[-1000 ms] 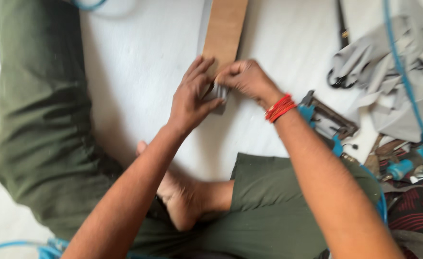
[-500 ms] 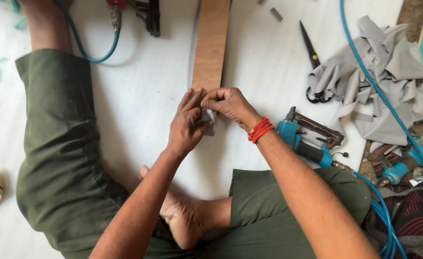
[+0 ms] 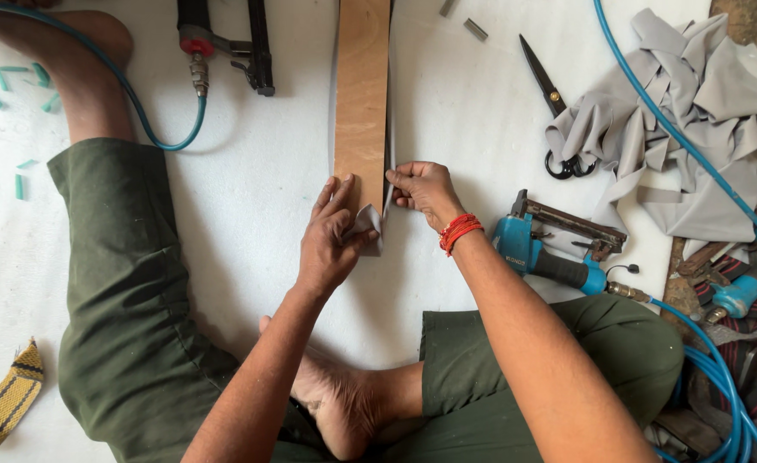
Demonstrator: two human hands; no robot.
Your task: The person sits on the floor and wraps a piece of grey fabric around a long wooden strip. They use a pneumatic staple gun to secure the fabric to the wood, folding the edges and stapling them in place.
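Note:
A long narrow wooden board (image 3: 362,94) lies on the white floor covering, running away from me. A strip of grey fabric (image 3: 373,225) wraps its near end and right edge. My left hand (image 3: 331,236) presses flat on the board's near end and pins the folded fabric corner. My right hand (image 3: 423,190), with red threads on the wrist, pinches the fabric edge at the board's right side. I sit on the floor with legs in green trousers either side.
A blue pneumatic stapler (image 3: 554,249) with blue hose (image 3: 678,137) lies right of my right wrist. Black scissors (image 3: 550,103) and a heap of grey fabric (image 3: 696,129) sit at right. Another black air tool (image 3: 224,43) lies at top left. A yellow webbing piece (image 3: 5,399) is at bottom left.
The view has tilted back, showing more floor and tools. My hands have spread apart: the right hand moved to the board's right edge, the left stays on the folded corner.

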